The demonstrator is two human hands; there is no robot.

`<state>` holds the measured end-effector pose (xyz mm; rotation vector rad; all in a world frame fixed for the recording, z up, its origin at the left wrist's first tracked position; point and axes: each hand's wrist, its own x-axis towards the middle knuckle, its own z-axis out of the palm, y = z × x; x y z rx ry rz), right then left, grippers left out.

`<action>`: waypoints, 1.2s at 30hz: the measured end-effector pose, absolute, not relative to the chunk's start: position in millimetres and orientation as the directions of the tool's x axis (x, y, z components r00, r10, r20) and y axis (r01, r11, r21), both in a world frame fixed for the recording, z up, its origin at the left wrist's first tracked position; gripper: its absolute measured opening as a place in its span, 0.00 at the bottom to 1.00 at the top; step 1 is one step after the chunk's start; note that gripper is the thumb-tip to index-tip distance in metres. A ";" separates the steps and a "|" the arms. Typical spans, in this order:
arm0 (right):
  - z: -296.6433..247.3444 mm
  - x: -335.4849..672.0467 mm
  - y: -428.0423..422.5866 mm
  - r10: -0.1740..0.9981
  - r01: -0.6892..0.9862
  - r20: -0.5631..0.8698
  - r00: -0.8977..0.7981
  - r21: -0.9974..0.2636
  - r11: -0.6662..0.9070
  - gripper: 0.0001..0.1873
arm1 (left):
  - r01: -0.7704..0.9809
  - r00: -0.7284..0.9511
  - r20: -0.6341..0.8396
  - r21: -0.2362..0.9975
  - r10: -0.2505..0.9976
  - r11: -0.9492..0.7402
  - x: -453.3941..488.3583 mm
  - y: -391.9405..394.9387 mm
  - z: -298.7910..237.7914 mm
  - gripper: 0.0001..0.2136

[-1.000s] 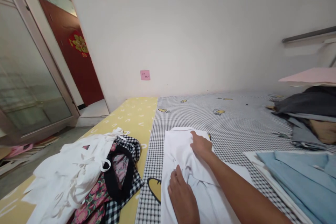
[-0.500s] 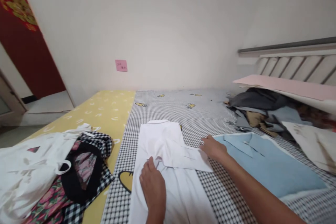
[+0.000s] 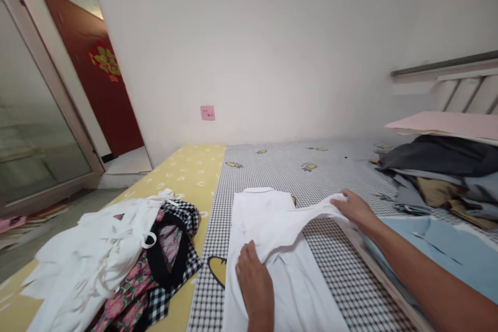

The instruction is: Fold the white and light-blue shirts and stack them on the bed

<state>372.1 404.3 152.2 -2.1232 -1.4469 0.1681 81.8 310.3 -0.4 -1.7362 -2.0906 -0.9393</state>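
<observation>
From my remote station I see the white cloth collared shirt (image 3: 262, 207) to the left of the person's right hand (image 3: 356, 210), its long axis running near to far, collar at the far end; the left hand (image 3: 254, 275), over its body, is the nearer. The right hand's fingers and thumb are clamped on the end of a raised white sleeve (image 3: 299, 225), which extends rightward from the shirt. The left hand rests on the shirt, fingers close together; whether it pinches cloth I cannot tell. Beneath lies a black-and-white checked bedcover (image 3: 334, 264); to the right, a pale-blue folded shirt (image 3: 459, 244).
</observation>
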 end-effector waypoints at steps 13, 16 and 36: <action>191.2 322.4 403.9 0.921 0.801 0.184 0.344 -0.569 -0.185 0.19 | 0.914 -0.172 0.458 0.405 0.872 -0.032 90.3 305.8 5.2 0.35; 201.1 278.8 400.4 0.963 0.769 0.158 0.220 -0.636 -0.071 0.23 | 0.929 -0.161 0.477 0.369 0.864 -0.031 91.0 307.2 2.6 0.37; 78.1 242.9 425.5 0.980 0.789 0.061 0.187 -0.604 -0.113 0.21 | 0.953 -0.131 0.478 0.303 0.868 -0.024 91.5 305.8 12.1 0.20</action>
